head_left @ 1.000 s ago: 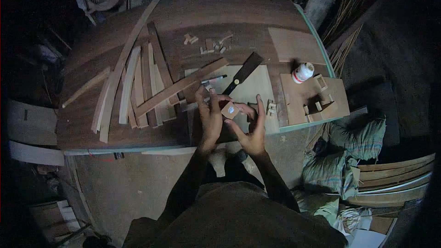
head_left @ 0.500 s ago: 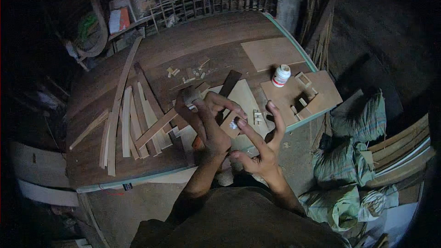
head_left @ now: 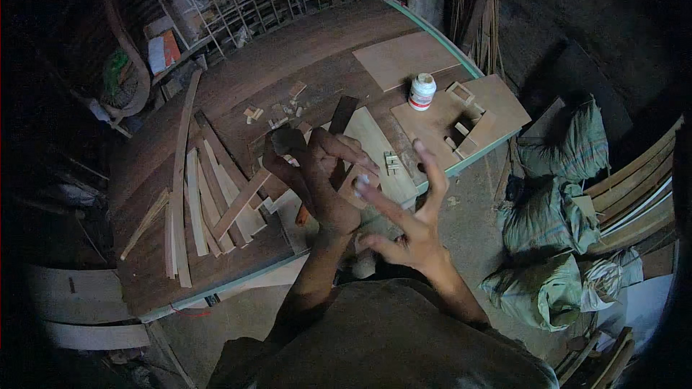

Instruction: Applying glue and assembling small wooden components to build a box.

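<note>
While in left grip (head_left: 322,189), block (head_left: 349,181) near right grip (head_left: 418,236)

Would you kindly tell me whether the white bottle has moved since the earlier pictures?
No; the white bottle stays by the same corner of the brown board; only the view shifted.

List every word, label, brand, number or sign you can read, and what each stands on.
None can be read.
White round plastic bottle with a red-and-white label: print too small and blurred.
Small dark rectangular tag at the near edge of the brown wooden table: too small.
Brown wooden block at the left hand: no writing visible.
</note>
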